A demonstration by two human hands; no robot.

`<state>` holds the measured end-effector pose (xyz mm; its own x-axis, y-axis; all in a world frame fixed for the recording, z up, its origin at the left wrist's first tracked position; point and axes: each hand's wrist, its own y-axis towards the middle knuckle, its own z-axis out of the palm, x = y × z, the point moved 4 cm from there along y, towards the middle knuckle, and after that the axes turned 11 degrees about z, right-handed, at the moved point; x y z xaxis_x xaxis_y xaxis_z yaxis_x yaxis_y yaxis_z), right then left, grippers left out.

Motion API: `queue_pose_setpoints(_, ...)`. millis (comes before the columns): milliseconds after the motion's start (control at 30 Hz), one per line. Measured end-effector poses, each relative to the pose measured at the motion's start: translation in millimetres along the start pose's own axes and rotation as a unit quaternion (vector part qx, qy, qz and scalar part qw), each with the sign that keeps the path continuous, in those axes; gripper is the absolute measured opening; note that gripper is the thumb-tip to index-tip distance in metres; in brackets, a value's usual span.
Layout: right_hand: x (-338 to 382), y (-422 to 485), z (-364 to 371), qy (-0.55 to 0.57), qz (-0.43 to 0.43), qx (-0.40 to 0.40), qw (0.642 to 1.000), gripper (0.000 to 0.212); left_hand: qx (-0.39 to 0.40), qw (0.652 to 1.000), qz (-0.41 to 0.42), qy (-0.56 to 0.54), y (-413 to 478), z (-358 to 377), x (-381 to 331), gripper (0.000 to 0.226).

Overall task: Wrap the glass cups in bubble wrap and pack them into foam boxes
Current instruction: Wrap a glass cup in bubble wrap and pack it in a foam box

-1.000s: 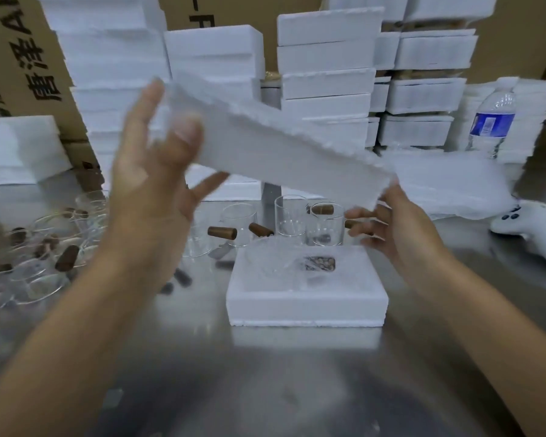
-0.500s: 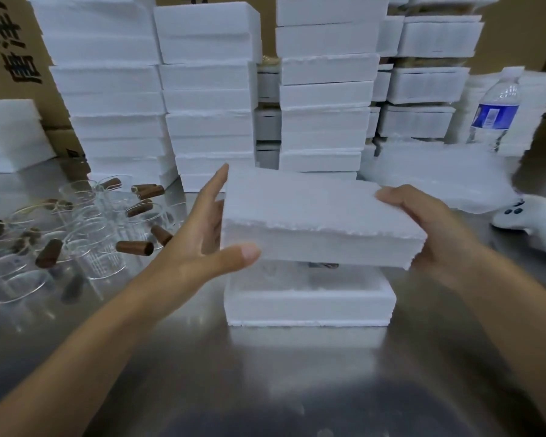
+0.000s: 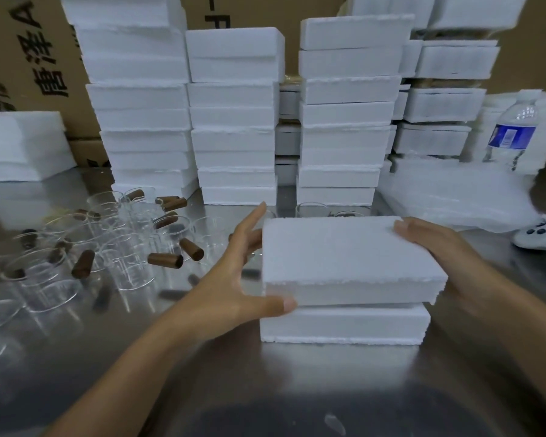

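Observation:
A white foam lid (image 3: 344,247) lies over the foam box base (image 3: 344,324) on the steel table, slightly askew and overhanging at the right. My left hand (image 3: 234,279) holds the lid's left end, thumb on its front edge and fingers straight along the side. My right hand (image 3: 438,244) grips the right end, fingers over the top far corner. The box's contents are hidden. Several bare glass cups with brown handles (image 3: 123,247) crowd the table to the left. Two more cups (image 3: 309,208) peek out behind the lid.
Tall stacks of foam boxes (image 3: 234,121) wall off the back. A pile of white wrap sheets (image 3: 454,193), a water bottle (image 3: 511,134) and a white controller (image 3: 539,238) are at the right. Foam sheets (image 3: 19,146) and cardboard cartons (image 3: 29,58) stand at the left.
Both hands have brought the lid down from a raised, tilted position to level on top of the box base, covering the wrapped cup inside.

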<state>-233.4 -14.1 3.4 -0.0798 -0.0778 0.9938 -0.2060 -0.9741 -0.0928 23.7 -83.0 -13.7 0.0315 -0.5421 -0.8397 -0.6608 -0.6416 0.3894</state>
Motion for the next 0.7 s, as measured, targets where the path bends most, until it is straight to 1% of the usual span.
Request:
queue_pose_setpoints(67, 0, 0, 1, 0.003, 0.002, -0.001, 1.000, 0.025, -0.003, 1.000, -0.003, 0.002, 1, -1, 2, 0.104)
queue_pose_setpoints(167, 1, -1, 2, -0.009, 0.001, -0.002, 1.000, 0.018, 0.013, 1.000, -0.013, 0.005, 3, 1, 5, 0.096)
queue_pose_setpoints(267, -4, 0, 0, -0.040, 0.032, -0.019, 0.998, 0.020, 0.030, 0.999, -0.032, 0.000, 4, 2, 9, 0.096)
queue_pose_setpoints(333, -5, 0, -2, -0.052, 0.055, -0.024, 0.997, 0.014, 0.036, 0.999, -0.033, -0.005, 4, 1, 11, 0.096)
queue_pose_setpoints(367, -5, 1, -2, -0.055, 0.066, -0.021, 0.996, 0.019, 0.040, 0.999, -0.032, -0.007, 4, 1, 12, 0.095)
queue_pose_setpoints(433, -5, -1, -4, -0.069, 0.082, -0.023, 0.994, 0.045, 0.047, 0.998, -0.029, -0.006, 4, 1, 13, 0.093)
queue_pose_setpoints(467, -6, -1, -3, -0.074, 0.093, -0.024, 0.993, 0.049, 0.047, 0.999, -0.028, -0.004, 4, 1, 13, 0.092)
queue_pose_setpoints(600, -12, -3, -5, -0.098, 0.130, 0.003, 0.987, 0.041, 0.050, 0.998, -0.026, 0.001, 4, 0, 14, 0.094)
queue_pose_setpoints(700, -12, -5, -3, -0.092, 0.147, 0.027, 0.984, 0.037, 0.068, 0.997, -0.021, 0.003, 4, 0, 15, 0.103)
